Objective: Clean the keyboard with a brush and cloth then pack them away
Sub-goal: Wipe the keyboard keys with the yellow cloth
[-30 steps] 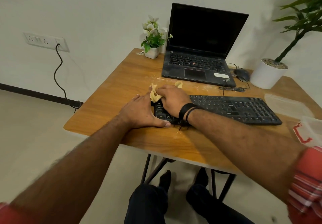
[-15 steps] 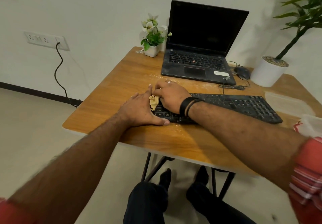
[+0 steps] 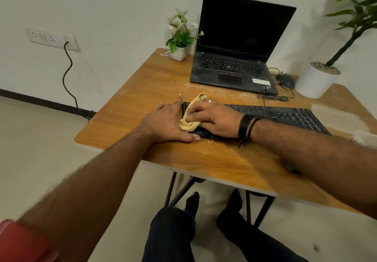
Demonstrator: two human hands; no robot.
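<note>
Wiping away at the left end of the keyboard [image 3: 265, 116], the yellow cloth [image 3: 190, 119] is bunched under the right hand [image 3: 216, 119], whose fingers curl over it and press it onto the keys; a moment ago the cloth was all but hidden between the two hands, and now it shows again, with a fold poking out beyond the knuckles. The stroke looks to have swung back toward the keyboard's far-left corner. The left hand [image 3: 169, 123] stays flat on the table [image 3: 204, 159], fingers straight, thumb along the keyboard's front edge, bracing it against the push. Both hands sit side by side, touching at the cloth. So it's the cloth stage, and only this left end is being worked on; the long right stretch of keys probably waits. No brush in sight. Pale dust streaks the wood before the laptop [image 3: 234, 72], and packing away hasn't begun.
</note>
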